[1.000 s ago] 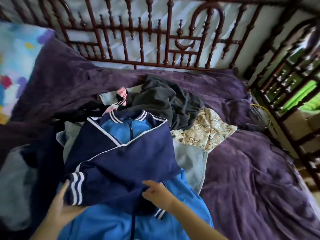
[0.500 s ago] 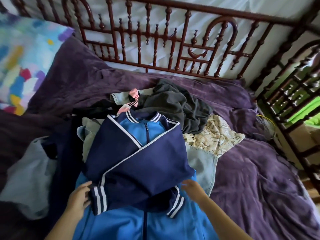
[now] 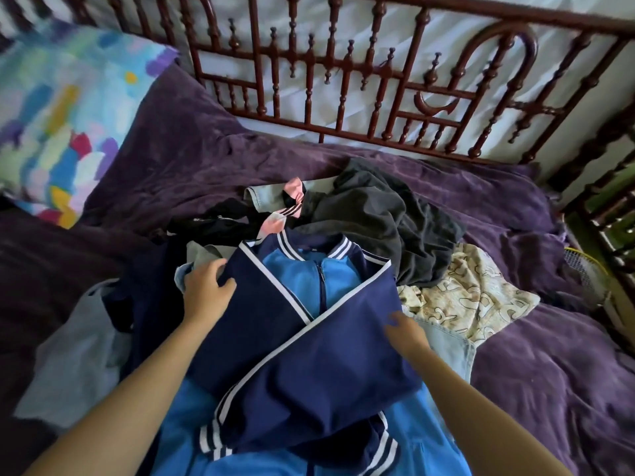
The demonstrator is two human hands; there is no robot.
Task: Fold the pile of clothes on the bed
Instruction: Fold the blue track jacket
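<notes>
The purple bedcover (image 3: 549, 372) lies under the jacket (image 3: 326, 355) (sleeves crossed over its blue front), with loose clothes (image 3: 378, 218) heaped behind it. The left hand (image 3: 206, 290) grips the jacket's shoulder fold; the right hand (image 3: 407, 333) rests slack-fingered on its sleeve.

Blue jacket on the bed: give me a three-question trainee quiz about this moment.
1. True or false: both sleeves of the blue jacket are crossed over its chest.
2. What lies just beyond the jacket's collar? A) a dark grey garment B) a yellow towel C) a white shirt
3. Fill in: the right hand lies on the jacket's uppermost ___.
Key: 1 true; 2 A; 3 sleeve.
</notes>
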